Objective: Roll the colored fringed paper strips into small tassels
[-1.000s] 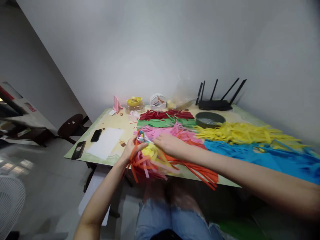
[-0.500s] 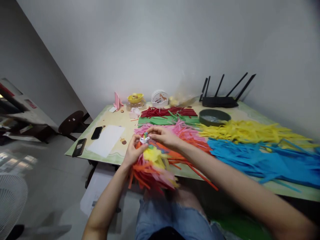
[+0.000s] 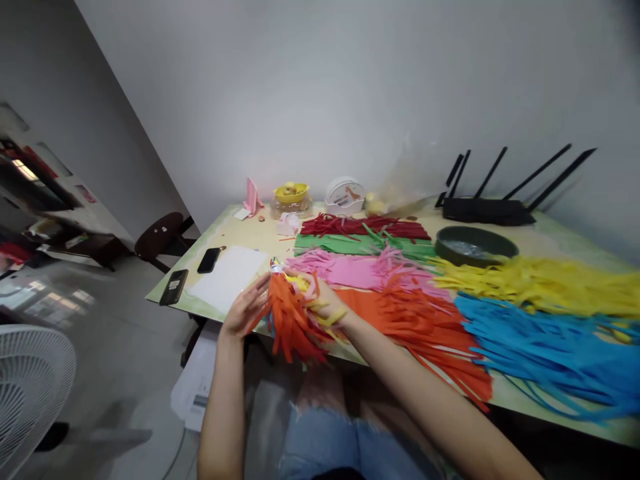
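Observation:
A bundle of paper strips [image 3: 293, 320], mostly orange with yellow and pink mixed in, hangs over the table's front edge. My right hand [image 3: 327, 303] is closed around its top, strips poking out between the fingers. My left hand [image 3: 245, 308] lies against the bundle's left side with its fingers stretched out. Just right of the bundle the orange strip pile [image 3: 415, 320] spreads over the table.
Piles of pink [image 3: 360, 270], green [image 3: 365, 245], red [image 3: 365, 227], yellow [image 3: 540, 283] and blue [image 3: 545, 340] strips cover the table. A dark bowl [image 3: 475, 244], a router [image 3: 487, 210], white paper [image 3: 227, 277], two phones [image 3: 209, 260] and small containers [image 3: 291, 199] stand around. A fan [image 3: 30, 387] is at lower left.
The bundle has turned so its orange strips face up. My right hand moved from pinching the tied top to gripping the bundle, and my left hand opened against its side. The head camera shifted left.

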Demonstrator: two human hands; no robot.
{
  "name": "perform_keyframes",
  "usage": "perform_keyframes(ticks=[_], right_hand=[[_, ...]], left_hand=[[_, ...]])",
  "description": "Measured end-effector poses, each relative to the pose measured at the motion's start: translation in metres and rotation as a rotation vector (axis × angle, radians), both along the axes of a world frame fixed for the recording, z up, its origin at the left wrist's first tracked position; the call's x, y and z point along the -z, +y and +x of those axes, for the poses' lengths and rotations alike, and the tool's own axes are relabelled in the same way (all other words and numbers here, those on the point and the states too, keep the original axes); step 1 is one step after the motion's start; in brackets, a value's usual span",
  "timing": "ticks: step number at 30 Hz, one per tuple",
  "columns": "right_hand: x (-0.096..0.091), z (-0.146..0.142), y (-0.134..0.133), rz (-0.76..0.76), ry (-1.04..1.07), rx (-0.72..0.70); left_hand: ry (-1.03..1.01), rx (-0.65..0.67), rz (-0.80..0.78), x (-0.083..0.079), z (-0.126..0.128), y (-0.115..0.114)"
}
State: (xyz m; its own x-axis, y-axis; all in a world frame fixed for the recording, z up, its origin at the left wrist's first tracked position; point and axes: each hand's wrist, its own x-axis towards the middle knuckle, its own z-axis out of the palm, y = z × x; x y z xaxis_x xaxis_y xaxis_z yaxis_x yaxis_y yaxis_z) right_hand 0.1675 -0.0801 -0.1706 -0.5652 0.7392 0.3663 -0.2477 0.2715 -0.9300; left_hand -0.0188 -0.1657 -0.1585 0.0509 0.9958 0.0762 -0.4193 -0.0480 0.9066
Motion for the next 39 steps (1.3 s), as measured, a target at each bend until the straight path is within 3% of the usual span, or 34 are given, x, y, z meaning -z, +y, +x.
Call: perform_keyframes(ticks=[1, 3, 5, 6, 10, 14, 19, 23, 29, 32, 35, 37, 39], right_hand=[[-0.004, -0.001, 0.003, 0.015, 0.000, 0.018], [-0.011, -0.005, 0.009, 0.051, -0.010, 0.046], [-0.017, -0.011, 0.013, 0.074, -0.025, 0.018], [-0.019, -0.016, 0.015, 0.081, -0.030, -0.011], [-0.021, -0.032, 0.025, 0.171, -0.032, -0.059], [-0.016, -0.036, 0.044, 0.223, -0.068, 0.093], [0.012, -0.056, 0.039, 0.197, -0.158, 0.131], [0.040, -0.085, 0.033, 0.120, -0.279, 0.249], [0.053, -0.106, 0.070, 0.083, -0.494, 0.338], [0.046, -0.103, 0.084, 0.102, -0.610, 0.377], [0.030, -0.081, 0.089, 0.177, -0.660, 0.431], [0.019, -0.053, 0.088, 0.242, -0.656, 0.471], [0.011, -0.019, 0.082, 0.303, -0.636, 0.516]], left_hand=[[0.036, -0.021, -0.031, -0.002, -0.012, -0.002], [0.172, -0.191, -0.069, -0.006, -0.026, 0.002], [0.301, -0.379, -0.036, -0.012, -0.027, 0.015], [0.325, -0.410, -0.006, -0.015, -0.023, 0.024], [0.169, -0.254, -0.023, -0.020, -0.002, 0.058], [0.117, -0.372, 0.004, -0.016, -0.009, 0.079], [0.193, -0.480, 0.001, 0.005, -0.030, 0.100], [0.307, -0.470, -0.094, 0.029, -0.039, 0.125], [0.552, -0.392, -0.235, 0.059, -0.056, 0.164], [0.703, -0.430, -0.225, 0.075, -0.051, 0.167], [0.838, -0.491, -0.176, 0.082, -0.044, 0.158], [0.915, -0.537, -0.147, 0.076, -0.052, 0.147], [0.986, -0.610, -0.152, 0.061, -0.079, 0.130]])
